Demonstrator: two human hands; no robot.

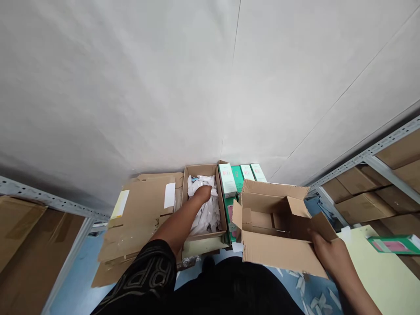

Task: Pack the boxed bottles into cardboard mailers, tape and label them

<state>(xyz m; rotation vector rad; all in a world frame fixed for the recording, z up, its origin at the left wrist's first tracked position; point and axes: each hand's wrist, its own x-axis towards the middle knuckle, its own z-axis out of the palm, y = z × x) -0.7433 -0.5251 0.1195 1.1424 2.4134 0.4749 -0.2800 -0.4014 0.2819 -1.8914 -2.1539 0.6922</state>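
My left hand (pixel 202 193) reaches into a narrow open cardboard box (pixel 185 186) on the floor and closes on the white crumpled paper (pixel 206 214) that fills it. My right hand (pixel 328 253) grips the near right corner of a larger open cardboard box (pixel 278 253) with its flaps up; what lies inside it is hidden. Between and behind the two boxes stand several green and white cartons (pixel 228 178).
Flattened cardboard sheets (pixel 138 223) lie at the left. Metal shelving with brown boxes (pixel 364 192) runs along the right, and another shelf rail (pixel 42 199) at the left. A pale green sheet (pixel 383 271) carries a green carton (pixel 393 244). White paper scraps (pixel 315 297) litter the blue floor.
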